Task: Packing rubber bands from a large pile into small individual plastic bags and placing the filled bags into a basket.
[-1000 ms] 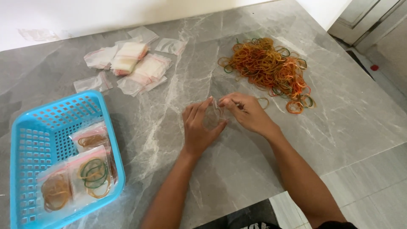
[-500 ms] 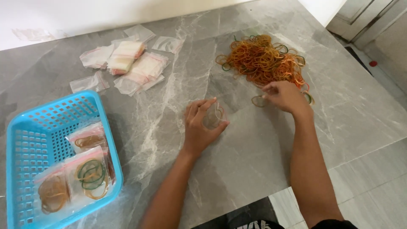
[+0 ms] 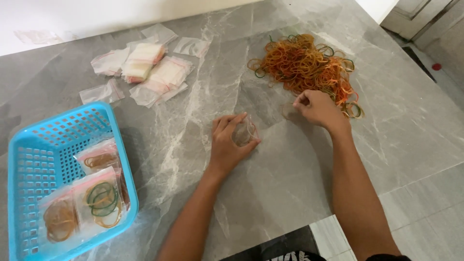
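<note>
Here the left hand (image 3: 227,145) grips a clear bag (image 3: 245,133); right hand (image 3: 316,107) pinches beside the rubber bands (image 3: 304,65).

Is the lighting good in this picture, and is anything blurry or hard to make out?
Head view: soft, even daylight, with faint shadows under the left hand and right hand; pale sheen on the grey marble table; the clear small bag is hard to see against it; the rubber band pile looks sharp.
</note>
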